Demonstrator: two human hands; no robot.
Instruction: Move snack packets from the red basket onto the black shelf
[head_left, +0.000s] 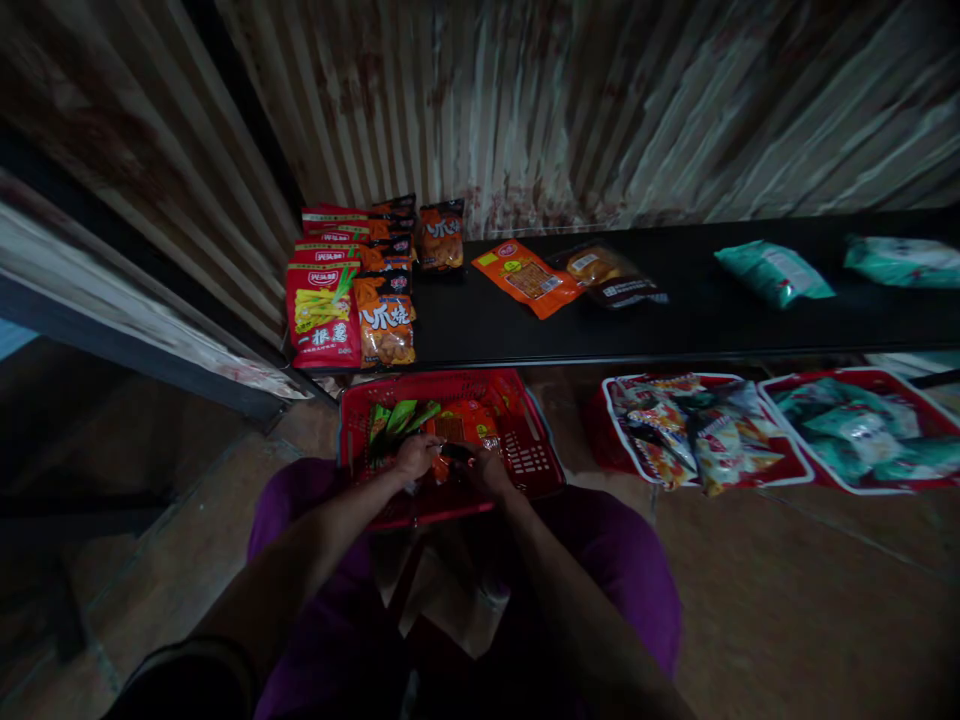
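Both my hands reach into a red plastic basket (532, 462) resting on my lap. My left hand (417, 455) and my right hand (489, 468) are closed together on a small dark item (455, 452) that I cannot make out. Under them in the basket lie green snack packets (396, 420) and an orange snack packet (471, 420). My fingers are curled, partly hidden in the dim light.
A black shelf (697, 310) runs ahead, bearing stacked red and orange snack bags (352, 290) at its left, an orange packet (527, 278), a dark packet (611, 275) and teal bags (772, 272). Two more red baskets of snacks (697, 430) (862, 430) sit on the floor at right. A corrugated wall stands behind.
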